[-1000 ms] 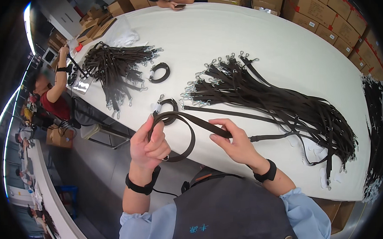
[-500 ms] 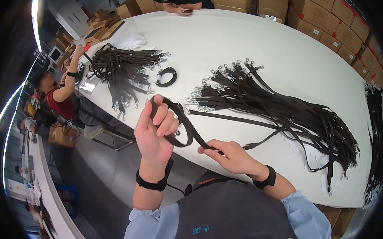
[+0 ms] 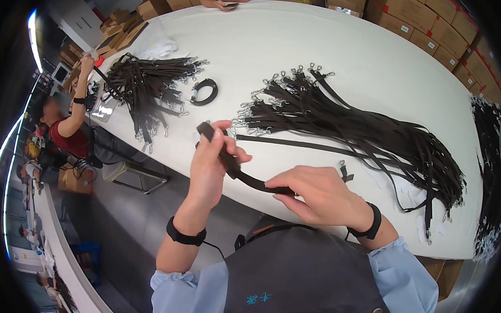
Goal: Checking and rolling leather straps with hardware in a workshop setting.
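Stretched between my two hands over the near table edge is a black webbing strap [image 3: 250, 181]. My left hand [image 3: 210, 158] is closed round one part of it, with a folded piece sticking out above the thumb. My right hand [image 3: 313, 190] pinches the strap between thumb and fingers; what lies under the palm is hidden. Beyond my hands, a large pile of black straps [image 3: 361, 123] with silver metal clips spreads to the right. One single strap [image 3: 295, 145] runs out from it toward my left hand. A short strap end with a clip [image 3: 344, 172] lies beyond my right hand.
A coiled strap [image 3: 204, 92] and another strap pile [image 3: 147, 85] lie left on the white table [image 3: 256, 39]. A co-worker in red [image 3: 70, 131] holds a strap at the left edge. Another person's hands [image 3: 221, 4] hold a phone at the far side. Cartons [image 3: 406, 15] stand behind.
The strap's hanging loop is gone from view, gathered toward my left hand. My right hand has moved slightly right and turned palm down. The view has shifted a little.
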`<move>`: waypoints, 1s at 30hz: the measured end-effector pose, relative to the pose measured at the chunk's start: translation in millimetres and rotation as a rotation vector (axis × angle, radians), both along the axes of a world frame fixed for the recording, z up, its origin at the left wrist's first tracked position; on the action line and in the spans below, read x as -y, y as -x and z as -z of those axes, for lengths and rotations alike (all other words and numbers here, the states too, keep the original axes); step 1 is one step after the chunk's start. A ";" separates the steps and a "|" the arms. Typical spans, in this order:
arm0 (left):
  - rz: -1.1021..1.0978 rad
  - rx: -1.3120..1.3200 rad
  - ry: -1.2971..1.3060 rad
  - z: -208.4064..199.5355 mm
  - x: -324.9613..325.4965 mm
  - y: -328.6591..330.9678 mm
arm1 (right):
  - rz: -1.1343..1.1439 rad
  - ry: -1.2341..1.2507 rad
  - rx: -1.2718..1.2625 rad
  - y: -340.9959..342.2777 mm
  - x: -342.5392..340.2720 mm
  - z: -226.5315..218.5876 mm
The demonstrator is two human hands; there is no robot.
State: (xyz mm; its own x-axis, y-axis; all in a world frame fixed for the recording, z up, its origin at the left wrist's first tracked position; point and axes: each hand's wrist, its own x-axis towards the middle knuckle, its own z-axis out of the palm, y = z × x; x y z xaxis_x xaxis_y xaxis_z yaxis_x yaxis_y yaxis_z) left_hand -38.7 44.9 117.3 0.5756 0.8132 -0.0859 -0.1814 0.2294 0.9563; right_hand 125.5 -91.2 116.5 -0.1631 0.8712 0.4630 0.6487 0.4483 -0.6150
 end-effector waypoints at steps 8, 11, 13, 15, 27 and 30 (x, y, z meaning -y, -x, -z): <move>0.421 -0.215 0.142 19.1 31.7 -17.4 | 0.052 -0.108 0.011 -10.7 -16.2 13.7; 0.595 -0.239 0.280 29.3 27.7 -13.6 | 0.086 -0.001 -0.060 -18.5 -24.6 24.3; 0.688 -0.222 0.383 27.1 23.7 -8.4 | 0.034 0.287 -0.185 -24.8 -25.5 16.3; 0.788 -0.243 0.457 24.2 21.8 -2.9 | -0.012 0.339 -0.242 -34.7 -22.7 23.2; 0.982 -0.159 0.512 12.0 7.5 20.3 | -0.218 0.721 -0.418 -55.9 -12.8 21.5; 1.017 -0.358 0.304 5.7 6.8 16.6 | -0.262 0.660 -0.441 -58.7 -10.6 26.7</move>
